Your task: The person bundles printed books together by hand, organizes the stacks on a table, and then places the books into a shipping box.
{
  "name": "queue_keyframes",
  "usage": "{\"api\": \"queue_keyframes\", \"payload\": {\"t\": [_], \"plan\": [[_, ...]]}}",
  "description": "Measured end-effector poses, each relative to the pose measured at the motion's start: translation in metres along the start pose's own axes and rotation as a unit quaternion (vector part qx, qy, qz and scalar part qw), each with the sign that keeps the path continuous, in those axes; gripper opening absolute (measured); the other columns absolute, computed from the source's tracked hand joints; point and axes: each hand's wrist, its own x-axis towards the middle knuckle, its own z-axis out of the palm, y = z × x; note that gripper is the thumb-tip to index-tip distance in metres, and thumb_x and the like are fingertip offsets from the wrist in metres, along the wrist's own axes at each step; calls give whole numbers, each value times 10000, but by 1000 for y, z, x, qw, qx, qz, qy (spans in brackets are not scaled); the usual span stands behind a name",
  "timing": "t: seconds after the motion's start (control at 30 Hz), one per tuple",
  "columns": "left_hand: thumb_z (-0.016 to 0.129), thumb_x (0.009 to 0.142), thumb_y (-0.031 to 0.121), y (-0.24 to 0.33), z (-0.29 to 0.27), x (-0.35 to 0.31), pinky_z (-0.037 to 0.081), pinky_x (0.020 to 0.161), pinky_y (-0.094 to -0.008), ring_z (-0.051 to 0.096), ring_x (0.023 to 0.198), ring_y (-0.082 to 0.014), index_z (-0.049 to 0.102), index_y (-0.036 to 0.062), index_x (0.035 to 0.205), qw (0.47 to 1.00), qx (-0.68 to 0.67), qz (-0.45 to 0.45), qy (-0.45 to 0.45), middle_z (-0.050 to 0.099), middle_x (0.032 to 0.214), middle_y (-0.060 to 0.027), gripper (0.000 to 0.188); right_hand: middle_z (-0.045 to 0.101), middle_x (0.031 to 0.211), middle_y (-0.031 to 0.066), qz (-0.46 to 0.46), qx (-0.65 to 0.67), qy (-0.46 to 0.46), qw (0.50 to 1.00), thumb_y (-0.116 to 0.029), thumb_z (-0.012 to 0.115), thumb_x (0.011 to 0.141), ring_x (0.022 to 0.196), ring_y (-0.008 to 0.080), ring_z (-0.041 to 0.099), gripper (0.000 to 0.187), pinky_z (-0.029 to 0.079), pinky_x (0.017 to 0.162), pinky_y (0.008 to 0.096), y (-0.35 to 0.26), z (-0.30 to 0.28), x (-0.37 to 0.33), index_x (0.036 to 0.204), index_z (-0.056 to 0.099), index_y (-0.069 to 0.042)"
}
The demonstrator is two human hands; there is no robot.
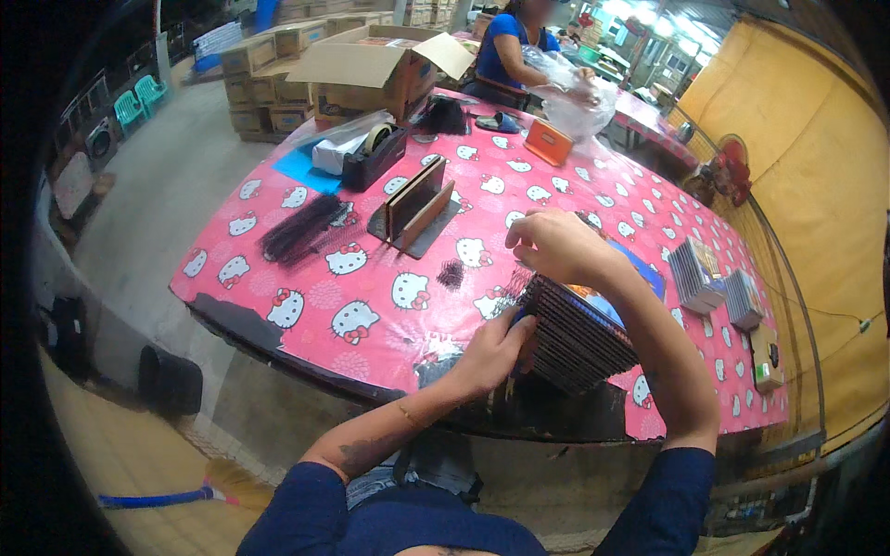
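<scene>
1. By the near edge of the bench [366,363] is a stack [586,345], with the left fingers [522,332] at its left end and the right fingers [527,233] above that end, farther back.
2. Left of the stack lies a mesh scrap [451,273]; behind the scrap stands a holder [430,222].
3. A mesh bundle [298,232] lies left of the holder, a tape dispenser [378,165] behind it.
4. Behind the dispenser is an open carton [363,100].
5. Toward the far edge sits a case [549,144]; behind it, a co-worker [510,54] and a plastic bag [577,100].
6. Well right of the stack, two piles [697,280] stand side by side, a small box [766,360] nearer.
</scene>
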Motion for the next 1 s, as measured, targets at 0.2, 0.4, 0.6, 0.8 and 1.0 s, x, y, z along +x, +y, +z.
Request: {"api": "queue_keyframes", "payload": {"t": [0.2, 0.4, 0.6, 0.8, 1.0], "plan": [[419, 1016, 260, -4, 0, 2, 473, 572, -300, 571, 605, -145, 518, -12, 975, 998, -46, -9, 41, 598, 772, -73, 293, 693, 919, 146, -26, -1, -80, 996, -186, 658, 800, 900, 296, 652, 197, 500, 810, 406, -9, -5, -1, 938, 692, -51], [419, 1023, 297, -4, 1, 9, 494, 602, -298, 596, 655, -146, 518, 6, 1085, 998, -45, -14, 41, 622, 844, -74, 314, 694, 873, 130, -19, -37, -99, 994, -194, 671, 791, 856, 311, 659, 194, 505, 770, 417, -11, -4, 0, 930, 696, -61], [419, 1020, 267, -7, -1, 3, 506, 649, -329, 628, 685, -184, 533, -27, 1057, 999, 12, -9, 39, 637, 827, -108, 318, 679, 880, 148, -44, -30, -57, 997, -174, 651, 807, 869, 328, 645, 169, 497, 776, 424, -5, 0, -3, 912, 683, -46], [426, 1009, 256, -5, -1, -5, 507, 719, -348, 656, 779, -218, 560, -51, 1042, 998, 55, -10, 36, 664, 847, -139, 336, 654, 902, 179, -111, 46, 68, 990, -134, 565, 862, 900, 347, 623, 154, 488, 789, 437, 7, 13, 4, 907, 648, -12], [441, 1000, 251, -8, 0, -4, 505, 730, -364, 661, 799, -233, 570, -45, 1026, 997, 56, 5, 52, 667, 849, -156, 324, 663, 896, 180, 13, -103, -65, 992, -298, 574, 852, 883, 354, 633, 301, 489, 784, 452, -18, 9, 1, 909, 667, -17]]}}
